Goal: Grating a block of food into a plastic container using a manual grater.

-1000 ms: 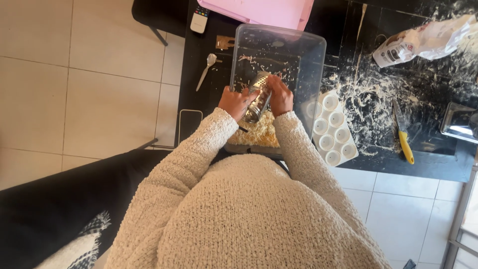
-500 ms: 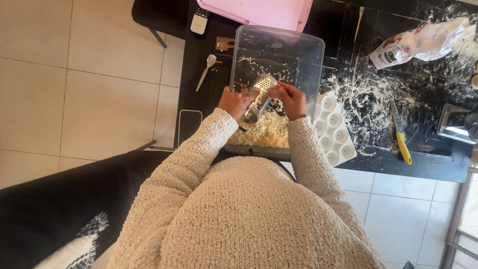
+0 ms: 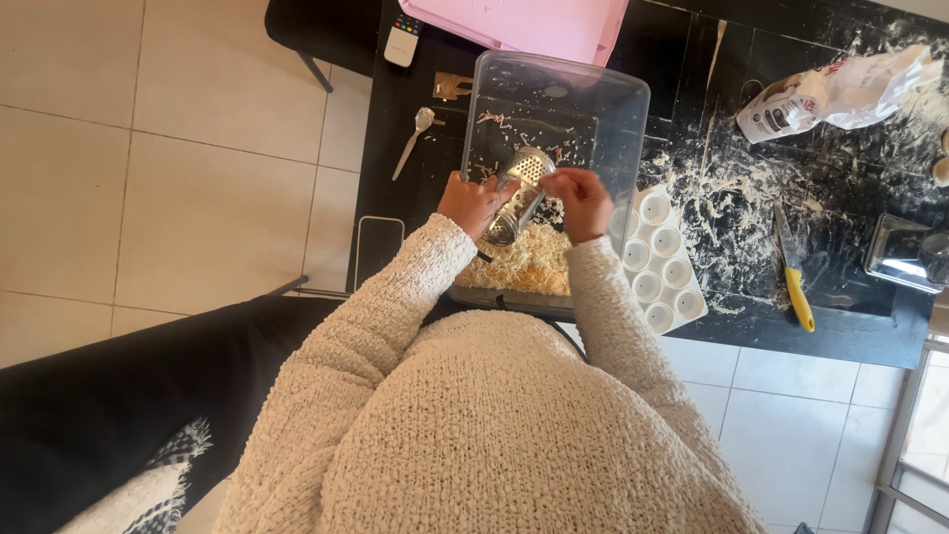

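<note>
On the flour-dusted black table lie a white spoon, a yellow-handled knife, a flour bag and a white muffin mould.

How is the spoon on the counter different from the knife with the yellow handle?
The spoon is pale all over and lies left of the clear tub on a clean patch; the knife has a yellow handle, a dark blade, and lies right of the tub amid spilled flour. Both rest flat on the black counter, untouched.

view: head, single | looks: straight down over the person's sweater | range: near the clear tub | beyond tub: dark tabletop, tiled floor left
</note>
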